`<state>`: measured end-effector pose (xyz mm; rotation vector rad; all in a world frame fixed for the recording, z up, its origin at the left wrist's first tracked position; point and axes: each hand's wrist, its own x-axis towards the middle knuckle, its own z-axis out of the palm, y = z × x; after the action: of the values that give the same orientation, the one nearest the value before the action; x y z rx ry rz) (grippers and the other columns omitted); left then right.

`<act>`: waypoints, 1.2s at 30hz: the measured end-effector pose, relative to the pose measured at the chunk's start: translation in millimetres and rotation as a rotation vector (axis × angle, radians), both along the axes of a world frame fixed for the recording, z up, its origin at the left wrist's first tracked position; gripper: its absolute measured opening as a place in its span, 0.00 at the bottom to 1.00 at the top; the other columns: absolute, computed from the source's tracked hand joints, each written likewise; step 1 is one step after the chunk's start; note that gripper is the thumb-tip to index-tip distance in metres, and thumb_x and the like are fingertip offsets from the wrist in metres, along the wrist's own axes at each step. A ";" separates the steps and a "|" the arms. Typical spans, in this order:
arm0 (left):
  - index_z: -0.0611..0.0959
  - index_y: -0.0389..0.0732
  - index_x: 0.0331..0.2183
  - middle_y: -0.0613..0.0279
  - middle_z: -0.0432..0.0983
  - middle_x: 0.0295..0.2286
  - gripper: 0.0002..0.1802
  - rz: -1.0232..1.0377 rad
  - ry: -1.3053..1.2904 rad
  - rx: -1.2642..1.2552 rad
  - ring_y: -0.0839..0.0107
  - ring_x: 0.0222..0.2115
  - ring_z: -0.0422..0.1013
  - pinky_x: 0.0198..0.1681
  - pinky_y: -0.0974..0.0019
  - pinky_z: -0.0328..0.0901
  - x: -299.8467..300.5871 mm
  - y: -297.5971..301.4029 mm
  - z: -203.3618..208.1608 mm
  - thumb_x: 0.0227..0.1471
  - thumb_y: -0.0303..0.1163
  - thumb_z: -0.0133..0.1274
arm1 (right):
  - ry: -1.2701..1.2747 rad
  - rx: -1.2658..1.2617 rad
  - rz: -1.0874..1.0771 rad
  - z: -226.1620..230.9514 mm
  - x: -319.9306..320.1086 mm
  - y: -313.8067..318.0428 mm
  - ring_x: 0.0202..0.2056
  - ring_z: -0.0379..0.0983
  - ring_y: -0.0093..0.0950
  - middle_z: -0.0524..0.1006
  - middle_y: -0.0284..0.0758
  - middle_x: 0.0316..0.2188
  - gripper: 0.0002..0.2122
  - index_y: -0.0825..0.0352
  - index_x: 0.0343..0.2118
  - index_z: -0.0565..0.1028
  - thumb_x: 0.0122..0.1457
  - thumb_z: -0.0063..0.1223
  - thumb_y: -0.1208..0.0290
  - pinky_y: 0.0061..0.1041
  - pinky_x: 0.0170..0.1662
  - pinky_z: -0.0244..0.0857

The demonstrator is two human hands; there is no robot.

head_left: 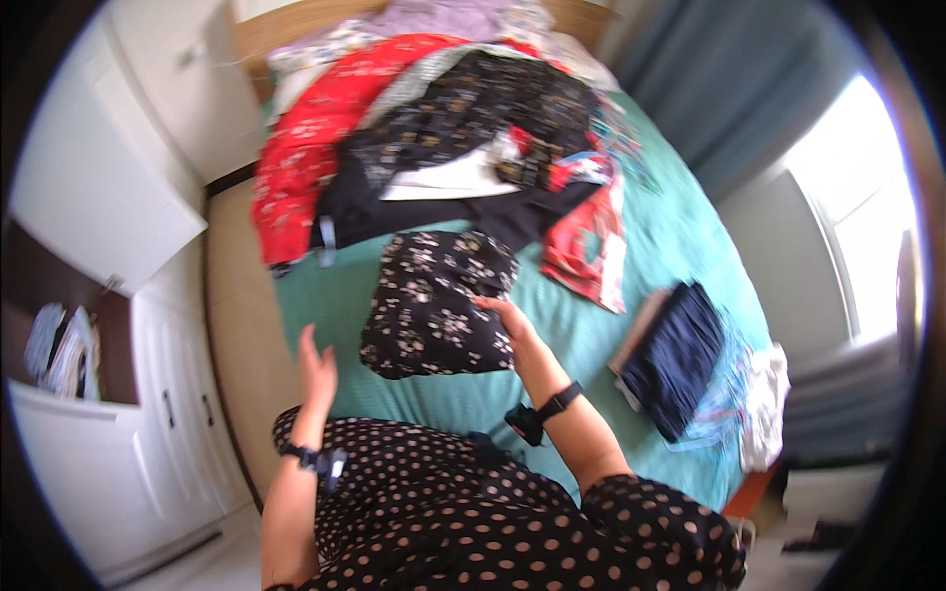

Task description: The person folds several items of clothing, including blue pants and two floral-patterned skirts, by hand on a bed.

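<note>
One folded black floral garment point(434, 310) was toward the foot edge of the bed point(680, 227), right hand point(510, 317) gripping its right side; left hand point(316, 372) spread, apart from it, near the left edge.

The floral garment point(434, 315) is matt cloth, the headboard point(286, 30) wood (smooth-looking).

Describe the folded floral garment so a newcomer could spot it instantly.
Start with the teal bedsheet, then its near half, around mid-picture. There the right hand touches the right edge of the folded floral garment. Small pale flowers on black set it apart from the plain navy folded garment farther right.
</note>
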<state>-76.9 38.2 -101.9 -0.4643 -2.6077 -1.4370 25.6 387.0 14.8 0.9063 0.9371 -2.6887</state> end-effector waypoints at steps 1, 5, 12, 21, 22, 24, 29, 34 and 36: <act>0.61 0.32 0.55 0.43 0.59 0.54 0.29 -0.002 -0.024 -0.028 0.52 0.57 0.55 0.60 0.59 0.50 10.5 -7.8 -6.5 0.51 0.23 0.48 | 0.027 -0.010 -0.037 6.4 10.5 11.2 0.28 0.78 0.34 0.79 0.42 0.29 0.10 0.73 0.36 0.74 0.51 0.53 0.74 0.33 0.35 0.76; 0.59 0.32 0.56 0.40 0.55 0.56 0.30 -0.037 -0.087 -0.129 0.50 0.58 0.53 0.61 0.57 0.49 37.7 -30.8 -19.5 0.52 0.24 0.48 | 0.068 0.103 -0.167 58.7 74.3 58.8 0.26 0.78 0.32 0.79 0.41 0.28 0.08 0.73 0.33 0.75 0.50 0.55 0.76 0.30 0.32 0.75; 0.56 0.37 0.58 0.38 0.48 0.58 0.31 -0.008 -0.195 -0.350 0.47 0.60 0.48 0.61 0.56 0.48 44.6 -25.1 -37.8 0.55 0.30 0.46 | 0.080 0.610 -0.472 89.8 214.6 185.1 0.27 0.77 0.25 0.80 0.35 0.29 0.09 0.71 0.34 0.78 0.52 0.55 0.72 0.22 0.34 0.72; 0.58 0.37 0.57 0.40 0.51 0.58 0.30 0.031 -0.201 -0.383 0.48 0.59 0.50 0.61 0.56 0.48 48.1 -43.8 -47.8 0.55 0.31 0.45 | 0.212 0.701 -0.923 115.9 348.2 264.6 0.30 0.77 0.28 0.79 0.35 0.32 0.09 0.66 0.37 0.77 0.54 0.53 0.70 0.25 0.37 0.73; 0.58 0.37 0.57 0.41 0.52 0.58 0.30 0.034 -0.201 -0.394 0.48 0.59 0.51 0.60 0.56 0.49 49.4 -45.4 -48.1 0.55 0.31 0.45 | 0.228 0.852 -1.094 101.3 355.6 256.3 0.32 0.77 0.28 0.79 0.35 0.31 0.09 0.66 0.37 0.77 0.54 0.54 0.69 0.26 0.39 0.72; 0.59 0.37 0.57 0.41 0.53 0.57 0.29 0.057 -0.193 -0.405 0.49 0.58 0.52 0.60 0.56 0.49 53.0 -49.9 -45.7 0.55 0.30 0.46 | 0.058 0.863 -0.993 113.7 352.9 210.1 0.35 0.76 0.27 0.80 0.34 0.31 0.11 0.63 0.36 0.78 0.50 0.57 0.65 0.25 0.41 0.70; 0.60 0.35 0.56 0.41 0.56 0.56 0.29 0.025 -0.167 -0.406 0.49 0.57 0.54 0.60 0.57 0.50 50.3 -42.0 -43.7 0.54 0.28 0.46 | -0.328 0.532 -0.730 3.9 419.6 317.9 0.28 0.77 0.30 0.80 0.33 0.29 0.10 0.64 0.33 0.79 0.51 0.55 0.64 0.29 0.37 0.71; 0.60 0.35 0.56 0.42 0.57 0.56 0.29 0.009 -0.160 -0.408 0.49 0.57 0.55 0.60 0.57 0.51 51.2 -43.6 -46.9 0.54 0.28 0.46 | -0.272 0.591 -0.803 27.9 406.1 303.3 0.28 0.76 0.29 0.79 0.34 0.29 0.09 0.64 0.33 0.78 0.49 0.56 0.68 0.28 0.35 0.71; 0.60 0.35 0.56 0.42 0.57 0.55 0.28 0.013 -0.148 -0.423 0.49 0.56 0.55 0.59 0.57 0.51 50.3 -41.6 -47.3 0.54 0.28 0.46 | -0.171 0.607 -0.841 20.4 410.4 314.5 0.28 0.75 0.28 0.78 0.34 0.30 0.10 0.63 0.35 0.76 0.48 0.58 0.70 0.28 0.36 0.71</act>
<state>-26.6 -3.4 -149.3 -0.3937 -3.0352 -0.9404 436.0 701.5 35.3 1.9973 1.6669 -2.8643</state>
